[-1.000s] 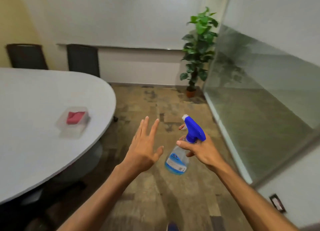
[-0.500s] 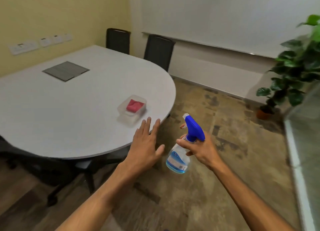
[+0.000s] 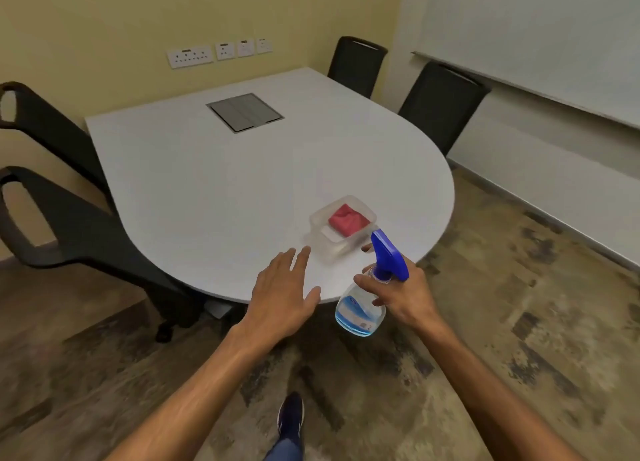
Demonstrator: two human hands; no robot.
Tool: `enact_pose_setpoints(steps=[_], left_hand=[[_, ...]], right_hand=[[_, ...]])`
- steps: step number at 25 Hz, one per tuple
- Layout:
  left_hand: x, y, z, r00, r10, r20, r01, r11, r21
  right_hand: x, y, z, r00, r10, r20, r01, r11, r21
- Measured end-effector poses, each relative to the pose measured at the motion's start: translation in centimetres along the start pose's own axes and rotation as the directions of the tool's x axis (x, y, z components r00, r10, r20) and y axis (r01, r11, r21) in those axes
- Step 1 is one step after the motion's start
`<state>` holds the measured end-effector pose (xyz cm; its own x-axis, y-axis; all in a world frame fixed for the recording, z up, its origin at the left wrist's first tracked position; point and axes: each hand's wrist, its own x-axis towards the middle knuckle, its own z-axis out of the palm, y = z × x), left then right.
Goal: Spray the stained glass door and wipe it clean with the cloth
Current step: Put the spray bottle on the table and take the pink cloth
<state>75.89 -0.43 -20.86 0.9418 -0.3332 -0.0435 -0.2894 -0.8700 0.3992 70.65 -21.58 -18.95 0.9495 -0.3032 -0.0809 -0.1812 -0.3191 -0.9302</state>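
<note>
My right hand (image 3: 403, 296) grips the neck of a clear spray bottle (image 3: 362, 313) with a blue trigger head, held just off the table's near edge. My left hand (image 3: 282, 292) is flat and empty, fingers spread, hovering over the rounded front edge of the white table (image 3: 214, 197). A red cloth (image 3: 348, 220) lies folded in a clear plastic container (image 3: 317, 218) on the table, just beyond both hands. The glass door is out of view.
Black chairs stand at the left (image 3: 52, 197) and at the far side (image 3: 440, 104) of the table. A grey cable hatch (image 3: 245, 111) is set in the tabletop. Wall sockets (image 3: 218, 53) sit on the yellow wall. My shoe (image 3: 291, 417) is on the patterned floor.
The view has swung left, away from the glass door and plant, onto the table. The container with the cloth now lies right in front of my hands. The grip on the bottle is unchanged.
</note>
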Motion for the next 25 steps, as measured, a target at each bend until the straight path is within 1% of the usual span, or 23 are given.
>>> enact_pose_setpoints(steps=[4,8,10,12,15,20,25], left_hand=[[5.4,-3.4,0.1,0.997,-0.071,0.008,0.072,0.997,-0.010],[11.1,-6.3,-0.6,0.989,-0.137,0.057,0.137,0.991,-0.005],[13.7,-7.9,-0.9,0.985,-0.142,0.099,0.143,0.990,-0.003],[16.3,-9.4,-1.0,0.981,-0.137,0.135,0.141,0.990,-0.025],[19.7,-11.2,-0.3,0.979,-0.127,0.160,0.131,0.991,-0.013],[24.0,-13.1,1.6,0.969,-0.140,0.204,0.154,0.987,-0.052],[26.2,-14.3,2.7,0.951,-0.184,0.248,0.207,0.976,-0.070]], right_hand=[[7.7,0.0,4.0,0.999,0.020,0.044,-0.019,1.000,-0.019],[15.4,0.1,8.5,0.997,-0.036,0.066,0.039,0.998,-0.045],[18.7,0.4,10.8,0.995,-0.080,0.062,0.084,0.995,-0.060],[22.0,0.9,13.3,0.995,-0.088,0.048,0.092,0.992,-0.084],[25.9,1.5,16.5,0.994,-0.100,0.039,0.105,0.983,-0.148],[30.6,3.0,20.8,0.997,-0.045,0.065,0.057,0.981,-0.187],[32.9,4.6,23.4,0.998,0.013,0.056,0.001,0.969,-0.246]])
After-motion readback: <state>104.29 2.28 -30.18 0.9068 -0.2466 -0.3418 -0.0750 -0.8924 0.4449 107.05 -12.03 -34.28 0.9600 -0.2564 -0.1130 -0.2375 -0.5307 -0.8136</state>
